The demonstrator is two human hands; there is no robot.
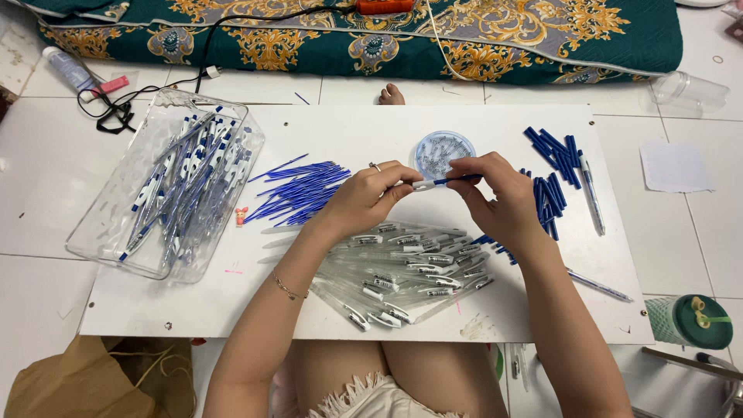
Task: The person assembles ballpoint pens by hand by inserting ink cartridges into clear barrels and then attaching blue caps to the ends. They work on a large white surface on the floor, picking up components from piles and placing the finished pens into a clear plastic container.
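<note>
clear plastic pen tubes [402,275] piled just below the grip | left hand [368,197] and right hand [495,193] both pinch one thin blue-and-white pen [433,183] | round clear dish [439,149] just above

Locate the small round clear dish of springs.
In the head view, the round dish sits at the far middle of the white board, just beyond the left hand and right hand, left of the blue caps.
</note>
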